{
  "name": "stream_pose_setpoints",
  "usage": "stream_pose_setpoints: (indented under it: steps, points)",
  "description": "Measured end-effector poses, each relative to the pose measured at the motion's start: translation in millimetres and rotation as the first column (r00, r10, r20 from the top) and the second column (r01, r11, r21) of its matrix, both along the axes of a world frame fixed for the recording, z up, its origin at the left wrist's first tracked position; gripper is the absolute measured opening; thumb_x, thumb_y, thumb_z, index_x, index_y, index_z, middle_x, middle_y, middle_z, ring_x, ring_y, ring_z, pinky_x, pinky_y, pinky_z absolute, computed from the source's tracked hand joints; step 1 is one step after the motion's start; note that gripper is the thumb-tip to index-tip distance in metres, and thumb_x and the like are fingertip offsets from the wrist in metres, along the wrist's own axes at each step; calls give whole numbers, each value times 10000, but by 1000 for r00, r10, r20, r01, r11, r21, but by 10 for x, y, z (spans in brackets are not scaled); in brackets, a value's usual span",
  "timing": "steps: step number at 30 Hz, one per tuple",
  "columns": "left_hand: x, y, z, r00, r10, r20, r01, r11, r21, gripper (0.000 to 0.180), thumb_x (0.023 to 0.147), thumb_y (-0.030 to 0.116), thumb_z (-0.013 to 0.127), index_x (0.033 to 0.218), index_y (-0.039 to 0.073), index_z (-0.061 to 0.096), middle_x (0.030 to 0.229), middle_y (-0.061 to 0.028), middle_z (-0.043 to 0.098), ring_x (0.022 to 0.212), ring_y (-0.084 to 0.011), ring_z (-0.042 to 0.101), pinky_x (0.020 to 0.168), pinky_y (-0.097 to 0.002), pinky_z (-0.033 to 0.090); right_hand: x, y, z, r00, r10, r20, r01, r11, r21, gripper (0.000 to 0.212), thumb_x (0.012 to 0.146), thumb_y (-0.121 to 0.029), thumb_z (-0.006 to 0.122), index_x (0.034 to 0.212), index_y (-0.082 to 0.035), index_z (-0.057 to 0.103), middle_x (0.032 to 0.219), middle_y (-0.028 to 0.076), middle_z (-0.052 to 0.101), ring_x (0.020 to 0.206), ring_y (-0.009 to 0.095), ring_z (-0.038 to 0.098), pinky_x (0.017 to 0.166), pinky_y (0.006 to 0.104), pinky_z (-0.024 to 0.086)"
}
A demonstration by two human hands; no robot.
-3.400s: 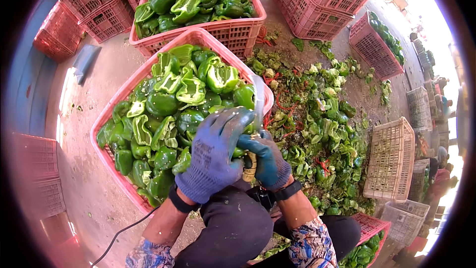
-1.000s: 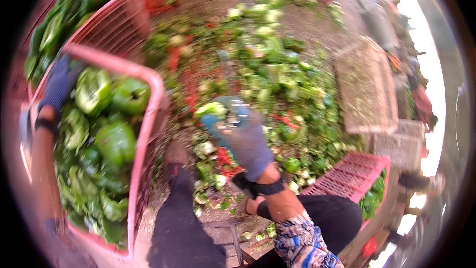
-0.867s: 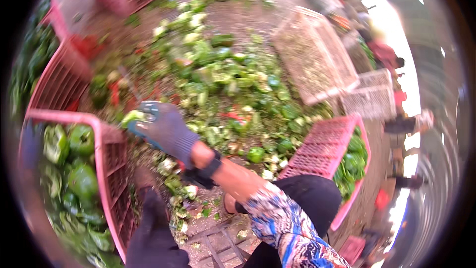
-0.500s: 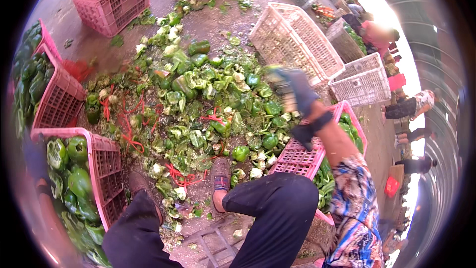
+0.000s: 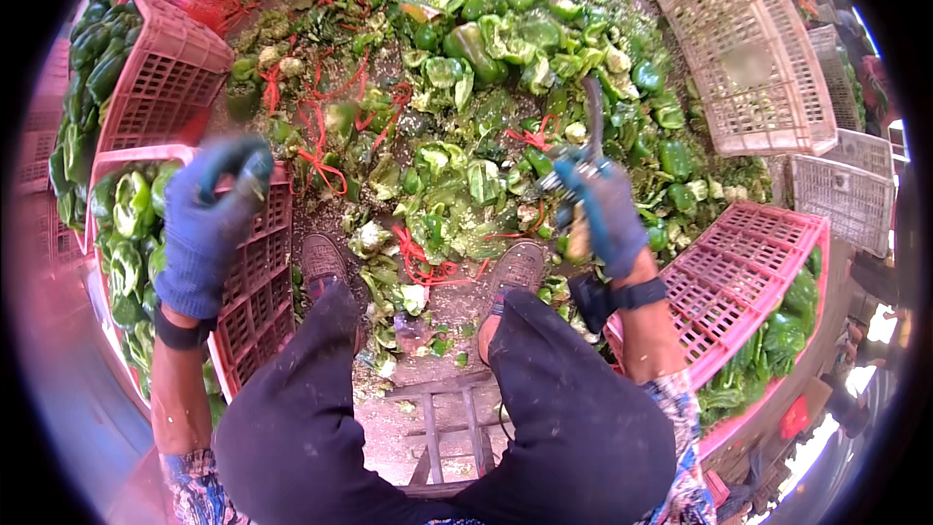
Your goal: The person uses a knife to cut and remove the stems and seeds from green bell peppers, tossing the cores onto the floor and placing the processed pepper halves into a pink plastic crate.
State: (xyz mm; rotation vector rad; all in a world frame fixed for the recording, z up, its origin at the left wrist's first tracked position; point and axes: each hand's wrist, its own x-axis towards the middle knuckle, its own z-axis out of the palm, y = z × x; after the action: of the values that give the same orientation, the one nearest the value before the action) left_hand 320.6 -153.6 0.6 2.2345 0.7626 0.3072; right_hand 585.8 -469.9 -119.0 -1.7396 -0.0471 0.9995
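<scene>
My left hand point(image 5: 214, 224), in a blue knitted glove, is raised over the near edge of the left pink crate point(image 5: 255, 282) of green bell peppers point(image 5: 133, 253). Its fingers and thumb curl toward each other into a ring; anything pinched at the tips is too small to name. My right hand point(image 5: 607, 214), also gloved, grips a knife point(image 5: 594, 122) whose dark, slightly curved blade points away from me. The pale handle shows below the fist. Beneath both hands lies a heap of cut peppers, cores and scraps point(image 5: 466, 175).
A tilted pink crate point(image 5: 743, 277) with green peppers stands at my right. Pale crates point(image 5: 748, 58) stand beyond it at far right. Another pink crate point(image 5: 165, 78) of peppers is at far left. Red plastic strips point(image 5: 321, 156) lie among the scraps. A metal frame point(image 5: 452, 418) is between my feet.
My view has tilted down and turned right. My right hand has come in from the far right side toward the middle, and my left hand has risen from beside the left crate.
</scene>
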Motion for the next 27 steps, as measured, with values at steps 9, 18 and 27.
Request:
stream_pose_setpoints:
  steps: [9,18,27]
  points:
    - [476,-131,-898,702,-513,-493,627,774,87,372,925,278,775,718,67,550,634,-173,497,592,-390,550,568,-483,423,-422,-317,-846,995,1,-97,-10,996,-89,366,1048,-257,745,1338,-37,712,889,65,786,548,80,635,485,256,517]
    - [915,-822,-1842,597,-488,-637,605,795,-42,248,926,257,751,1120,104,722,970,-159,714,913,-371,730,769,-492,571,-524,-476,-723,985,-102,-140,82,987,-138,364,1029,-178,736,1368,-47,712,889,68,775,570,82,628,492,277,528]
    - [1408,-1675,-2412,770,-435,-466,610,715,341,559,830,171,766,1371,103,645,1296,-152,689,1071,-351,691,832,-489,560,-665,-899,-947,993,-104,51,109,988,-110,373,1011,-139,752,1373,-55,720,859,0,709,674,52,626,532,269,547]
